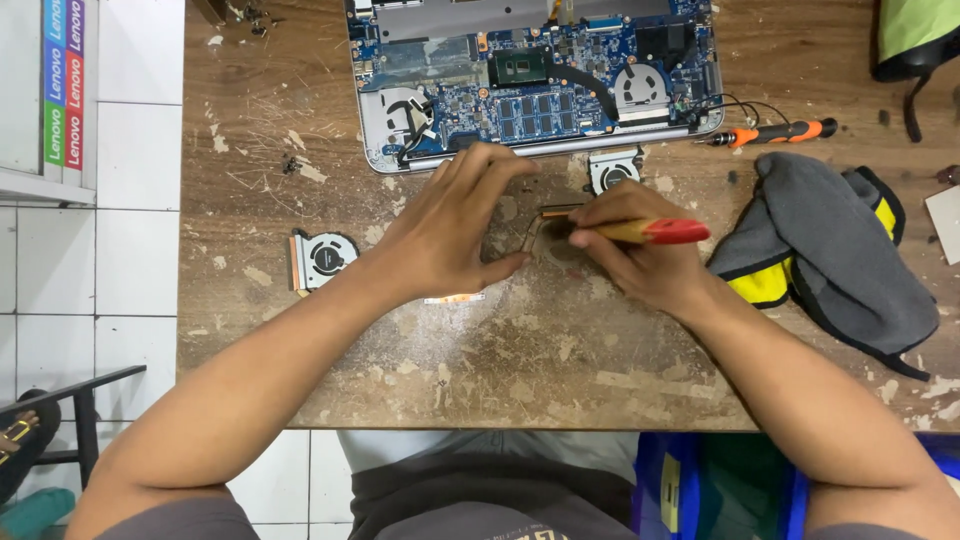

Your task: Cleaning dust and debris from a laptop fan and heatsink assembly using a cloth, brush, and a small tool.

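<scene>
worn wooden table [520,370]; right hand [640,255] grips brush [650,231].

Your left hand [450,230] and right hand [640,255] are bare — forearms uncovered, short grey sleeves [190,520] at the shoulders, grey shirt.

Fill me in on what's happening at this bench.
A person sits at a worn wooden table. Their right hand holds a brush with a wooden, red-tipped handle against a copper-coloured metal part, which the left hand steadies. An opened laptop with its blue circuit board exposed lies beyond. Two loose round cooling fans, an orange-handled screwdriver and a grey-and-yellow cloth lie around.
</scene>
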